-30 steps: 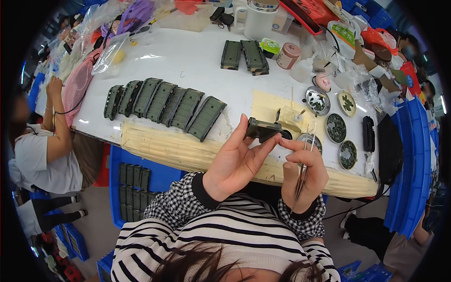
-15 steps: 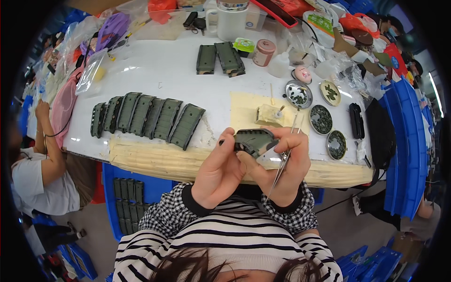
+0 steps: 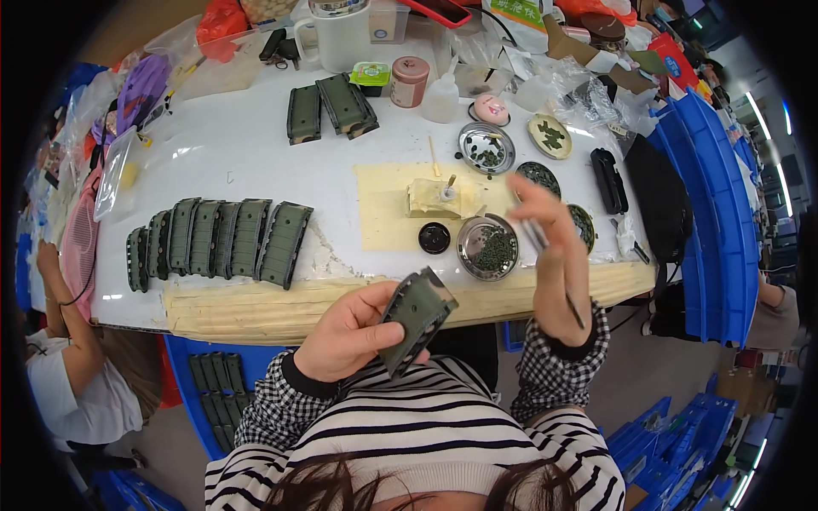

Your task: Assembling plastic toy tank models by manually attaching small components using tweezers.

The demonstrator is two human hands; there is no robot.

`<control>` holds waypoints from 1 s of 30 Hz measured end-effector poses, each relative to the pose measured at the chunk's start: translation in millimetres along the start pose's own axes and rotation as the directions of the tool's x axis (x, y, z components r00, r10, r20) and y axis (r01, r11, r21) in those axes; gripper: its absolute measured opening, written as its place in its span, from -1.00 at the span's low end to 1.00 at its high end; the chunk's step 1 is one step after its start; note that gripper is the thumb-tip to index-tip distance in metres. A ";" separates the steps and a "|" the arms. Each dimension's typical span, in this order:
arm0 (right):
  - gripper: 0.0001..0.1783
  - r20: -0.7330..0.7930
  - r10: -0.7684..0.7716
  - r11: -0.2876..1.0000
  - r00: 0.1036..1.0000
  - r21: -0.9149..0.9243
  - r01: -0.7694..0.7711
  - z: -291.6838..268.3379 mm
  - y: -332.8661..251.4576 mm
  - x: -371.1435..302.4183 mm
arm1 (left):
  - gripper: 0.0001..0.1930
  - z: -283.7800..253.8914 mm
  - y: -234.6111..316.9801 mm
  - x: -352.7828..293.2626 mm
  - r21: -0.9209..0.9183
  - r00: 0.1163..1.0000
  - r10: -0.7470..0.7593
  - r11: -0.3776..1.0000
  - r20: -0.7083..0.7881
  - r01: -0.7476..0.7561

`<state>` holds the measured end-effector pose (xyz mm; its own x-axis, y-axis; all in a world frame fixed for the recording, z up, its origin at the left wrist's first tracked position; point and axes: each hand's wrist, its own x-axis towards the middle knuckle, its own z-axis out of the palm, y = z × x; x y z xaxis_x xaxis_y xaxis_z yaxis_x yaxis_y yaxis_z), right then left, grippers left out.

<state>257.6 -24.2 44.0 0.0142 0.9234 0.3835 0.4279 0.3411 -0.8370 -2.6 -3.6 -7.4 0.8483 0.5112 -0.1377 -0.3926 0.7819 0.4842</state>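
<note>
Lettering [image 3: 515, 8] marks a green-and-white pouch [image 3: 532, 19] well beyond our right hand [image 3: 560, 264], blurred, fingers loosely extended, holding tweezers [image 3: 576, 312] across its palm, a metal dish [image 3: 463, 257] just left. Nearer us, our left hand [image 3: 348, 334] pinches a camouflage casing [image 3: 419, 315] between thumb and fingers.

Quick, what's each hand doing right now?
Left hand: closed on a green camouflage piece.
Right hand: holding tweezers, blurred, raised by the small dishes; cannot tell whether the tweezer tips are pinched.

Bare tabletop [image 3: 196, 162] beyond shells [image 3: 284, 243]; dishes [image 3: 468, 249] perhaps obstructive
</note>
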 end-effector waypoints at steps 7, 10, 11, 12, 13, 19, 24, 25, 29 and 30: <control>-0.89 -0.199 0.005 0.639 0.980 -0.753 -0.156 -46.0 64.7 20.0 | -0.72 15.2 1.5 10.1 0.472 0.935 0.311 0.858 -0.170 -0.200; -0.86 -0.150 0.113 0.665 0.982 -0.723 -0.187 -44.1 75.4 27.0 | -0.67 11.4 0.0 10.0 0.516 0.919 0.361 0.824 -0.156 -0.235; -0.84 -0.153 0.105 0.662 0.983 -0.726 -0.184 -41.4 75.5 28.7 | -0.65 10.7 0.1 9.8 0.531 0.916 0.372 0.812 -0.150 -0.243; -0.84 -0.150 0.112 0.669 0.982 -0.719 -0.186 -40.7 78.4 29.6 | -0.65 11.1 0.7 9.4 0.538 0.916 0.371 0.809 -0.153 -0.238; -0.84 -0.148 0.118 0.676 0.982 -0.712 -0.189 -41.6 82.4 30.0 | -0.65 11.5 1.2 9.1 0.544 0.916 0.369 0.806 -0.156 -0.232; -0.76 -0.149 0.198 0.651 0.969 -0.719 -0.244 -41.8 84.7 37.1 | -0.66 7.8 0.7 7.5 0.545 0.911 0.374 0.807 -0.175 -0.227; -0.78 -0.093 0.274 0.649 0.957 -0.716 -0.256 -44.0 81.9 42.4 | -0.67 5.1 -0.5 6.8 0.575 0.901 0.405 0.779 -0.154 -0.252; -0.79 -0.088 0.277 0.650 0.957 -0.716 -0.254 -43.2 81.6 42.5 | -0.67 4.9 -0.5 6.3 0.583 0.899 0.411 0.772 -0.151 -0.255; -0.86 -0.025 0.111 0.651 0.993 -0.753 -0.092 -46.5 94.2 38.1 | -0.68 5.5 0.9 5.4 0.588 0.901 0.409 0.768 -0.144 -0.254; -0.87 -0.039 0.070 0.666 0.997 -0.742 -0.076 -46.5 94.1 38.1 | -0.68 5.2 0.8 5.3 0.585 0.901 0.409 0.770 -0.144 -0.256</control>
<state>340.4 34.9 -2.0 0.0791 0.9374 0.3392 0.9545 0.0269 -0.2971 3.4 -2.2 -3.3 0.5531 0.8316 -0.0503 -0.3117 0.2625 0.9132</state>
